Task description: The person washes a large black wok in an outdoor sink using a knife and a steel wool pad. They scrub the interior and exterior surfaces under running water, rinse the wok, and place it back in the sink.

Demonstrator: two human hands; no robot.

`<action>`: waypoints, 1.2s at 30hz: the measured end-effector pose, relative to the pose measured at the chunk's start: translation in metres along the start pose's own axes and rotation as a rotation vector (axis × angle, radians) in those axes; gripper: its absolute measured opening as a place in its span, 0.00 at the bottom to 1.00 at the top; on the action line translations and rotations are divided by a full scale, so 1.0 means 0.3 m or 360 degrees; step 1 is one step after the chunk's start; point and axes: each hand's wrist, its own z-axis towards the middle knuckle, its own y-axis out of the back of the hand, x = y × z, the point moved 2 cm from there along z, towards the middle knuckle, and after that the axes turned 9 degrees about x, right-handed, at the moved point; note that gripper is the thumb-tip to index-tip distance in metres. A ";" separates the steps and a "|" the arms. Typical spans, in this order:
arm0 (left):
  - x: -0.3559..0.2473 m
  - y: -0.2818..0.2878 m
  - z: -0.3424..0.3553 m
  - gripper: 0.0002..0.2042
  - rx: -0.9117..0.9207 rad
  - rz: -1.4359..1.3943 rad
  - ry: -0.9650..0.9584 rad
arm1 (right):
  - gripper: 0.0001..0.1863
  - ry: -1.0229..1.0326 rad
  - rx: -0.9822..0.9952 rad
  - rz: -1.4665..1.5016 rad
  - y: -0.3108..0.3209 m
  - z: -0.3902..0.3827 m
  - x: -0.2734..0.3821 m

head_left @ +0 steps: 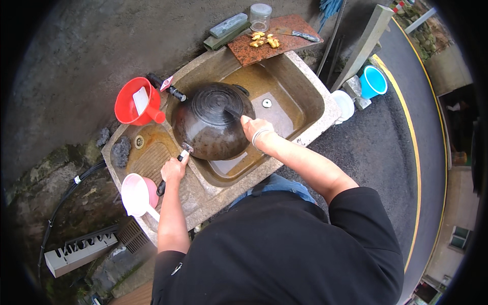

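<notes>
A large black wok (216,122) is turned bottom up over the stone sink (300,81), its round base with concentric rings facing me. My left hand (174,170) is closed around the wok's long black handle, to the left of the basin. On the upturned base, my right hand (255,129) grips a thin dark tool (233,113) with its end against the metal. The tool's exact kind is hard to make out. A dark tap (177,93) with a pink lever points over the wok's far left side.
At left stand a red dipper (127,109) with a white piece inside and a pink dipper (137,195). A grey scouring clump (121,151) lies by the drain. A reddish slab (244,56) bears ginger pieces (264,39), a knife (305,35) and a jar (260,18). Buckets (373,82) stand right.
</notes>
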 end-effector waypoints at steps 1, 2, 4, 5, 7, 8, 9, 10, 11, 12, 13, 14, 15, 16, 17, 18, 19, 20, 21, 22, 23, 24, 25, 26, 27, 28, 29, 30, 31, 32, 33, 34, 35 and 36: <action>0.004 -0.002 0.004 0.40 -0.0009 0.0008 0.0009 | 0.09 -0.0036 -0.0001 0.0026 0.001 0.001 0.008; 0.002 0.000 0.004 0.40 -0.0005 0.0006 0.0004 | 0.09 -0.0050 -0.0013 0.0014 -0.011 0.006 0.002; -0.006 0.006 0.004 0.40 0.0003 0.0002 -0.0005 | 0.09 -0.0076 -0.0038 0.0018 0.006 0.043 -0.032; -0.008 0.007 0.002 0.40 -0.0001 0.0003 -0.0003 | 0.09 -0.0086 -0.0057 0.0018 0.022 0.061 -0.048; -0.006 0.008 -0.002 0.40 -0.0009 0.0005 -0.0001 | 0.09 -0.0002 -0.0021 0.0031 0.018 0.060 -0.055; 0.000 0.006 -0.004 0.40 -0.0002 0.0004 0.0004 | 0.10 0.0038 0.0004 0.0026 0.015 0.033 -0.043; 0.000 0.004 -0.006 0.40 0.0005 -0.0005 0.0004 | 0.10 0.0074 0.0027 0.0012 0.008 0.010 -0.036; -0.003 0.005 -0.006 0.40 0.0011 -0.0014 0.0005 | 0.10 0.0070 0.0016 -0.0019 -0.008 -0.002 -0.021; -0.004 0.009 -0.013 0.40 0.0018 -0.0019 -0.0005 | 0.10 0.0034 0.0025 -0.0004 -0.018 -0.002 -0.013; -0.010 0.018 -0.015 0.40 0.0024 -0.0024 -0.0014 | 0.10 0.0019 -0.0003 0.0065 -0.023 0.015 -0.019; -0.016 0.021 -0.016 0.40 0.0031 -0.0029 -0.0024 | 0.10 0.0004 -0.0031 0.0135 -0.024 0.044 -0.032; -0.018 0.021 -0.012 0.39 0.0028 -0.0015 -0.0005 | 0.10 0.0019 -0.0045 0.0126 -0.004 0.062 -0.041; -0.013 0.019 -0.013 0.39 0.0020 -0.0018 0.0003 | 0.07 0.0050 -0.0027 0.0148 0.009 0.070 -0.049; -0.006 0.018 -0.016 0.39 0.0012 -0.0021 0.0011 | 0.08 0.0074 0.0005 0.0085 0.011 0.066 -0.045; -0.008 0.015 -0.013 0.39 0.0006 -0.0030 0.0011 | 0.08 0.0092 0.0037 0.0014 0.029 0.052 -0.041; -0.010 0.014 -0.012 0.39 0.0003 -0.0024 0.0011 | 0.08 0.0113 0.0055 0.0004 0.024 0.035 -0.033; -0.010 0.014 -0.010 0.39 0.0001 -0.0017 0.0010 | 0.08 0.0135 0.0074 -0.0007 0.015 0.019 -0.024; -0.007 0.012 -0.014 0.39 0.0002 -0.0010 0.0013 | 0.08 0.0097 0.0079 0.0020 0.005 0.015 -0.022; -0.009 0.013 -0.014 0.39 0.0002 -0.0008 0.0008 | 0.08 0.0106 0.0056 0.0028 -0.002 0.025 -0.029; -0.012 0.015 -0.012 0.39 0.0001 -0.0006 0.0004 | 0.08 0.0113 0.0034 0.0036 -0.010 0.041 -0.039; -0.014 0.016 -0.012 0.39 -0.0003 -0.0002 -0.0001 | 0.08 0.0122 0.0009 0.0045 -0.006 0.043 -0.041; -0.013 0.016 -0.013 0.39 0.0003 -0.0002 0.0003 | 0.07 0.0128 0.0013 0.0029 -0.008 0.039 -0.041; -0.011 0.015 -0.015 0.39 0.0009 -0.0002 0.0008 | 0.07 0.0134 0.0016 0.0012 -0.009 0.031 -0.039; -0.012 0.019 -0.013 0.39 0.0009 -0.0006 0.0012 | 0.07 0.0142 0.0012 -0.0008 0.002 0.021 -0.036; -0.009 0.017 -0.009 0.39 -0.0010 -0.0003 0.0013 | 0.07 0.0100 0.0058 0.0003 0.007 0.003 -0.016; -0.003 0.008 -0.003 0.39 -0.0028 0.0000 0.0013 | 0.08 0.0076 0.0035 0.0001 0.004 0.004 -0.006; -0.003 0.004 -0.004 0.39 -0.0040 0.0006 0.0008 | 0.10 0.0044 0.0017 0.0001 -0.004 0.004 -0.003; -0.005 0.004 -0.001 0.39 -0.0031 -0.0003 -0.0003 | 0.10 0.0026 -0.0030 0.0038 -0.009 0.022 -0.013; -0.009 0.005 0.002 0.39 -0.0021 -0.0012 -0.0013 | 0.10 0.0008 -0.0077 0.0075 -0.010 0.055 -0.030; -0.006 0.008 0.003 0.39 -0.0013 -0.0018 -0.0017 | 0.10 -0.0003 -0.0123 0.0115 0.009 0.075 -0.034; -0.003 0.006 0.002 0.39 -0.0015 -0.0014 -0.0014 | 0.10 0.0008 -0.0040 0.0140 0.024 0.087 -0.046; -0.001 0.002 0.001 0.39 -0.0017 -0.0011 -0.0012 | 0.10 0.0027 -0.0043 0.0098 0.022 0.078 -0.047; -0.003 0.000 0.003 0.39 -0.0019 -0.0012 -0.0009 | 0.10 0.0046 -0.0047 0.0053 0.023 0.065 -0.042; -0.003 0.000 0.002 0.39 -0.0015 -0.0015 -0.0008 | 0.10 0.0069 -0.0003 0.0038 0.014 0.044 -0.031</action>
